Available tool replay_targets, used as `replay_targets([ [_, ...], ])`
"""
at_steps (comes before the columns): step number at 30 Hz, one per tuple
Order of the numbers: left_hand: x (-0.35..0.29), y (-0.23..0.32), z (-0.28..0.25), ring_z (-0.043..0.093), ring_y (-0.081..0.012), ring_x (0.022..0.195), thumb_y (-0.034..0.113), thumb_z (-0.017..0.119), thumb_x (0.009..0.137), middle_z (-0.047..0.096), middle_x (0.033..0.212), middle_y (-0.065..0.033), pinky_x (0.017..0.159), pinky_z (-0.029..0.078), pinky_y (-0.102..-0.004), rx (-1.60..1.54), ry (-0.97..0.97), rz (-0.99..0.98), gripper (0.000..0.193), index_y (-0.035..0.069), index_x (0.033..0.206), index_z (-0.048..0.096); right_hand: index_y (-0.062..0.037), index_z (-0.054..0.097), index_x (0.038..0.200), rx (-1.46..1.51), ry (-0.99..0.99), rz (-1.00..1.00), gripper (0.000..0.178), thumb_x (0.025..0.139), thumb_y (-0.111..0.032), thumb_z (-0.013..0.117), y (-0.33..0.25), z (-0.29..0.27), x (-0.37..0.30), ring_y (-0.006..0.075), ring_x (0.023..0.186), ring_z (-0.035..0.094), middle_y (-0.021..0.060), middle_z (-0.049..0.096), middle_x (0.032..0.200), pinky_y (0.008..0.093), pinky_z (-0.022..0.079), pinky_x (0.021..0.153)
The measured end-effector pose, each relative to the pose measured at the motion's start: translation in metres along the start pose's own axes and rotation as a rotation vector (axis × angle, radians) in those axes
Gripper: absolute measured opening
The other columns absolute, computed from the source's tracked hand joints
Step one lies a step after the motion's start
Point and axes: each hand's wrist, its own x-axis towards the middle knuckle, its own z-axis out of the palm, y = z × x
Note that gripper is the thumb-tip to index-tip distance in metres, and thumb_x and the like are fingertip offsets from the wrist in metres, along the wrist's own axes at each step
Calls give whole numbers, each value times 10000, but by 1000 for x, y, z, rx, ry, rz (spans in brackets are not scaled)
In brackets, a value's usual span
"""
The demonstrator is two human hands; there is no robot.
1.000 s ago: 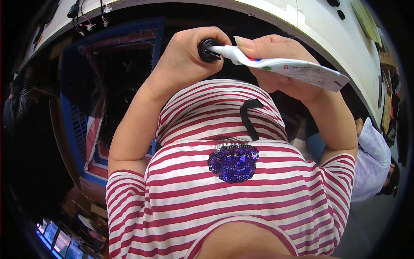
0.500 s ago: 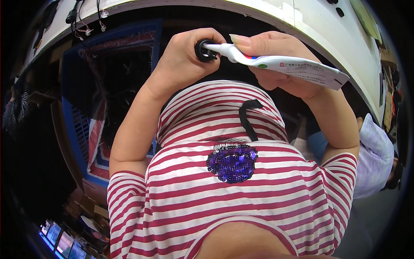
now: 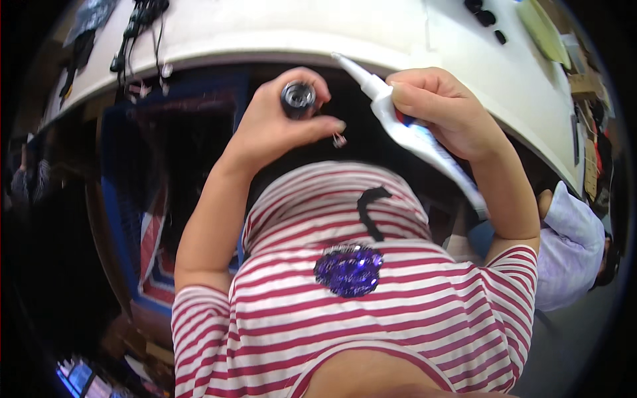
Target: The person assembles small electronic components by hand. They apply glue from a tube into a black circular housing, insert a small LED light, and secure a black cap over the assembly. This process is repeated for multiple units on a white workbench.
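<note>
My left hand point(image 3: 262, 129) is wrapped round a short black cylindrical part point(image 3: 298, 97), its round open end facing up. Just past the thumb tip hangs a small connector with thin wires point(image 3: 339, 140); where the wires lead is hidden. My right hand point(image 3: 454, 109) grips a white squeeze tube point(image 3: 424, 146) between thumb and fingers. The tube's long tapered nozzle point(image 3: 355, 68) points up and to the left, apart from the black part. Its flat end slants down toward my right forearm.
A white tabletop point(image 3: 279, 30) curves across the far side. Black cabled parts point(image 3: 138, 23) lie at its left, several small black pieces point(image 3: 484, 14) at its right. A blue crate point(image 3: 116, 199) stands below left. A person in a pale purple top point(image 3: 574, 249) is at the right.
The nozzle has come away from the black part's opening. My right hand has tilted the tube steeper, nozzle upward. My left thumb has stretched out to the right, and the wired connector now shows.
</note>
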Motion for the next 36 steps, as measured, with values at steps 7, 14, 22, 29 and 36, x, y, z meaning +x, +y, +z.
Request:
replay_targets([
  [7, 4, 0, -5, 493, -121, 763, 130, 615, 777, 535, 939, -80, 676, 403, -231, -244, -108, 18, 409, 6, 1133, 456, -43, 588, 773, -574, 514, -215, 272, 891, -276, 511, -12, -100, 51, 50, 589, 400, -35, 472, 640, 200, 341, 557],
  [14, 6, 16, 1, 461, -76, 581, 286, 754, 693, 533, 718, -68, 490, 333, -178, -310, -188, 155, 548, -14, 1075, 499, -11, 653, 836, -567, 715, -115, 288, 848, -287, 568, -8, -182, 108, 107, 577, 455, 27, 537, 622, 255, 393, 571],
  [22, 10, 19, -3, 434, -95, 660, 169, 557, 826, 502, 842, -55, 573, 354, -201, -530, -218, 169, 531, -35, 1278, 367, -32, 625, 805, -1337, 931, -114, 411, 833, -431, 531, -27, -139, 98, 242, 732, 595, 116, 622, 742, 350, 447, 662],
  [29, 10, 14, 5, 425, -88, 643, 170, 596, 845, 487, 867, -66, 573, 366, -226, -455, -99, 336, 622, 52, 1363, 273, -35, 579, 1023, -747, -127, 6, 263, 806, -183, 593, 41, -3, 19, 117, 712, 543, 72, 601, 868, 275, 461, 672],
  [36, 10, 20, 13, 472, -82, 683, 174, 610, 832, 522, 906, -65, 617, 387, -226, -599, -22, 452, 614, 64, 1347, 295, -80, 365, 1285, 81, -160, 211, 588, 787, -231, 639, 144, 35, 58, 111, 701, 525, 46, 558, 885, 245, 438, 671],
])
